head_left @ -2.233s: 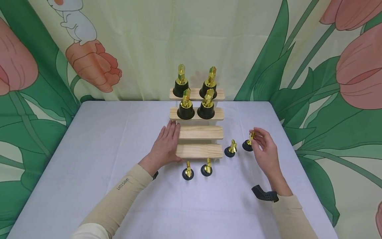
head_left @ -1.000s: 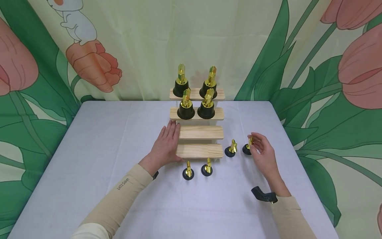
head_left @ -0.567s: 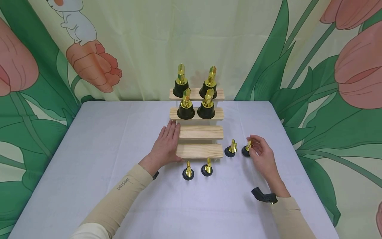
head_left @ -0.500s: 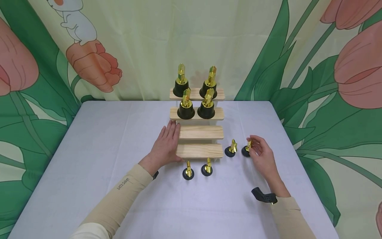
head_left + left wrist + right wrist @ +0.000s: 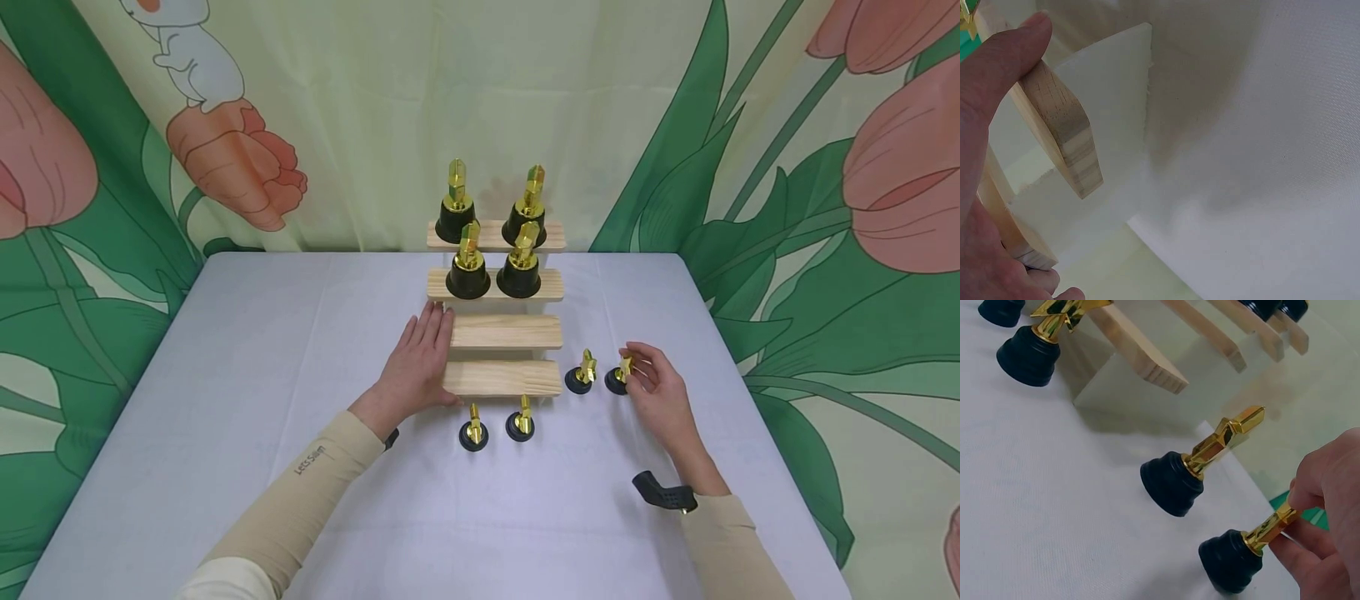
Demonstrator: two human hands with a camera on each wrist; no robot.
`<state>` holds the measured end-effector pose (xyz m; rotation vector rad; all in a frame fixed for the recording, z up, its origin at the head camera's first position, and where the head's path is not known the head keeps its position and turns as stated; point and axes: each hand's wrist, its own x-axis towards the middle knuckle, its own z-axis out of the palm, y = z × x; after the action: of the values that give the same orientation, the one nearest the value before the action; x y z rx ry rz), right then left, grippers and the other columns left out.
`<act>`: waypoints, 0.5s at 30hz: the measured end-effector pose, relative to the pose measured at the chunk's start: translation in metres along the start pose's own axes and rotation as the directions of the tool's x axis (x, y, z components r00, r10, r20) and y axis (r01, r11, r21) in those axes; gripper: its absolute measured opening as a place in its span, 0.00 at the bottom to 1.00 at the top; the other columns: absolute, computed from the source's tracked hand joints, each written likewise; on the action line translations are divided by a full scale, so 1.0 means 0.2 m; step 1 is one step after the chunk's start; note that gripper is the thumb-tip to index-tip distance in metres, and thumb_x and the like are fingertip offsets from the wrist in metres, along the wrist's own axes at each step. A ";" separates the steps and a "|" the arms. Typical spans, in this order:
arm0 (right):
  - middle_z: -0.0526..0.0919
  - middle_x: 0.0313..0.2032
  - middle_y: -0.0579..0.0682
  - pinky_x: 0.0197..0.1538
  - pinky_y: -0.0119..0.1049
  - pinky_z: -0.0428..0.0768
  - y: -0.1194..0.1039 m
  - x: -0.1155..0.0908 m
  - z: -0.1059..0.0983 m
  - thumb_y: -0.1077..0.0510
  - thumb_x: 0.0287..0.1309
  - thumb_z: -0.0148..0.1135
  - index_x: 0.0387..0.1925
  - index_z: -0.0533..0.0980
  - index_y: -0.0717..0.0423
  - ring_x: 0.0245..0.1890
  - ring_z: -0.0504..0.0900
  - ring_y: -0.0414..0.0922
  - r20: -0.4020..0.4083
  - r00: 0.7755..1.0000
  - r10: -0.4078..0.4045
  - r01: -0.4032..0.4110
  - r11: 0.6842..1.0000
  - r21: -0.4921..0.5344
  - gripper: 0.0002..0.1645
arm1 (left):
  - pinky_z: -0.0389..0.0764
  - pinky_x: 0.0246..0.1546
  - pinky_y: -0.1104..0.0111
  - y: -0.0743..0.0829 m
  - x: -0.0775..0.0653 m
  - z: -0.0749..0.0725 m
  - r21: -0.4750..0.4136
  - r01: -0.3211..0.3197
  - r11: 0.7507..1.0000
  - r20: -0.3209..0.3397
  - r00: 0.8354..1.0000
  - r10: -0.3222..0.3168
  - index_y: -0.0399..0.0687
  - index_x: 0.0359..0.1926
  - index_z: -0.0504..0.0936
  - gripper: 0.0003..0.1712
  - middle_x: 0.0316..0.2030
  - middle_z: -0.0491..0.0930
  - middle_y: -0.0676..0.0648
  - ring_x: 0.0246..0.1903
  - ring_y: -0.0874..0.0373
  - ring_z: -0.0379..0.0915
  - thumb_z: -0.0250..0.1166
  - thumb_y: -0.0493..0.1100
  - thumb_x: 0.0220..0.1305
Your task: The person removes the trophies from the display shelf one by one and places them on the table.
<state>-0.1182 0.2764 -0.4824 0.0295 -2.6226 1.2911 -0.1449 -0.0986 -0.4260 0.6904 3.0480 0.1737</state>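
Note:
My right hand [image 5: 660,390] pinches the gold star top of a small trophy [image 5: 618,380] between thumb and fingers. Its black base [image 5: 1230,561] is tilted a little in the right wrist view and sits close over the cloth. Just left of it stands a second star trophy [image 5: 579,372], apart from the hand. My left hand [image 5: 412,362] lies along the left end of a stepped wooden rack [image 5: 506,333], fingers straight and thumb spread. In the left wrist view the thumb [image 5: 1022,47] rests over the end of one wooden shelf [image 5: 1069,134]; the fingertips reach past another shelf.
Two small trophies [image 5: 473,429] stand before the rack. Larger black-and-gold trophies [image 5: 467,271] stand in pairs on the rack's two upper shelves; its two lower shelves are bare wood. A white cloth covers the table [image 5: 247,375], and a printed curtain [image 5: 360,125] hangs behind.
My right hand has moved slightly toward the table's front and left, taking the pinched trophy nearer its neighbour. The star has turned to show more of its face. My left hand stays put.

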 end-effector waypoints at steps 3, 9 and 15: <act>0.76 0.61 0.57 0.63 0.25 0.72 -0.08 -0.01 -0.02 0.69 0.64 0.51 0.67 0.65 0.58 0.66 0.73 0.55 0.023 0.999 0.029 -0.030 0.999 0.017 0.29 | 0.45 0.77 0.49 0.00 0.00 0.00 0.003 0.001 1.000 -0.002 1.000 -0.001 0.32 0.77 0.39 0.85 0.78 0.39 0.31 0.78 0.39 0.33 0.82 0.67 0.31; 0.76 0.62 0.57 0.64 0.31 0.72 -0.11 -0.02 -0.04 0.71 0.64 0.51 0.67 0.65 0.58 0.67 0.73 0.54 0.030 0.998 0.061 -0.062 0.998 0.020 0.30 | 0.45 0.77 0.50 0.00 0.00 0.00 0.004 0.007 1.000 0.007 1.000 -0.007 0.32 0.77 0.39 0.85 0.78 0.39 0.31 0.78 0.40 0.32 0.82 0.67 0.31; 0.76 0.61 0.56 0.63 0.30 0.74 -0.10 -0.02 -0.04 0.71 0.64 0.53 0.67 0.65 0.57 0.66 0.75 0.52 0.020 0.997 0.077 -0.078 0.997 0.012 0.30 | 0.45 0.77 0.50 0.00 0.01 0.00 0.007 0.009 1.000 0.009 1.000 -0.009 0.32 0.77 0.39 0.85 0.78 0.39 0.31 0.78 0.40 0.32 0.82 0.67 0.32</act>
<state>-0.1109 0.2693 -0.4630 -0.0585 -2.6565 1.3383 -0.1458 -0.0979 -0.4260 0.6759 3.0438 0.1597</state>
